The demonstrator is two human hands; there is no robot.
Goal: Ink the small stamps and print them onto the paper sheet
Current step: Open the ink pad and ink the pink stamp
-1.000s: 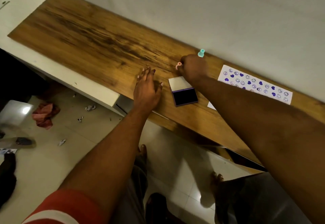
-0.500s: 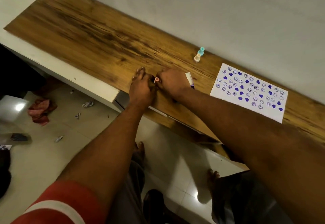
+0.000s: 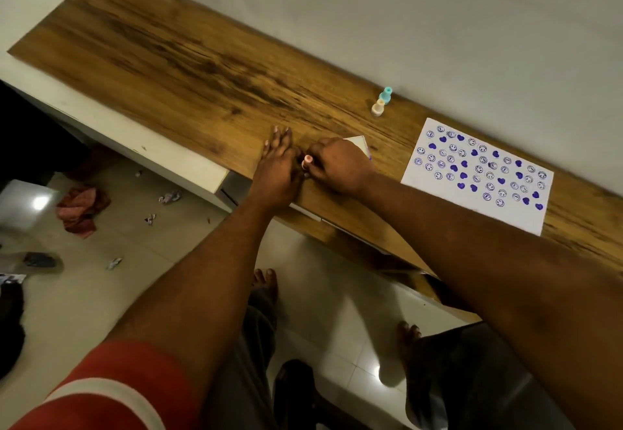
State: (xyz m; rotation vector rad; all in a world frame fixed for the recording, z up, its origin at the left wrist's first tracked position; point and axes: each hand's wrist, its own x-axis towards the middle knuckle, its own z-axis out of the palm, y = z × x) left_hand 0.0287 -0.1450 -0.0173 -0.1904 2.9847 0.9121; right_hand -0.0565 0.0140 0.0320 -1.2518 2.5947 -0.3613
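Observation:
My right hand (image 3: 338, 166) is shut on a small pink stamp (image 3: 307, 161), held upright just left of the ink pad (image 3: 359, 143), which my hand mostly hides. Beside the stamp, my left hand (image 3: 278, 168) rests flat on the wooden table (image 3: 188, 58) with its fingers spread. The white paper sheet (image 3: 478, 173) lies to the right, covered with several purple smiley and heart prints. A teal stamp (image 3: 386, 94) and a beige stamp (image 3: 378, 107) stand near the wall behind the pad.
The table runs along a white wall (image 3: 404, 8), and its front edge is just under my wrists. On the tiled floor below lie a red cloth (image 3: 81, 205) and several paper scraps. My bare feet are beneath the table.
My right hand drew back from the far stamps with the pink stamp and came over the ink pad, next to my left hand. The pad's dark face is now hidden.

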